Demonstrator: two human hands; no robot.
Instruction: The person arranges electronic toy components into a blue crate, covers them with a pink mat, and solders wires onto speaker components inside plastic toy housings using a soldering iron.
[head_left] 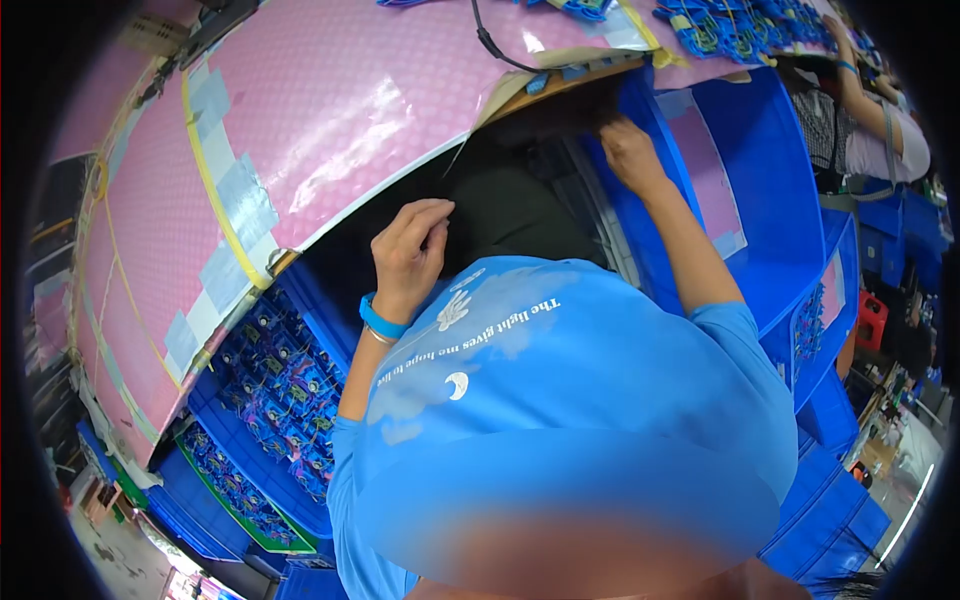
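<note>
My left hand [408, 245], with a blue band on its wrist, is above my lap near the front edge of the pink-covered table [330, 110]. Its fingers are bent and held together, and nothing shows in them. On the other side, my right hand [632, 158] is closed at the near wall of a large blue bin [770, 190]. Its fingertips are partly hidden, but they appear to grip the bin's rim. A pink sheet [705, 170] is taped inside that bin.
Blue bins at left hold many small wired parts [275, 375]. More wired bundles [715, 25] lie on the table's far right, near a black cable [490, 40]. Another person's arm [855, 90] reaches there. A red stool [872, 322] stands at right.
</note>
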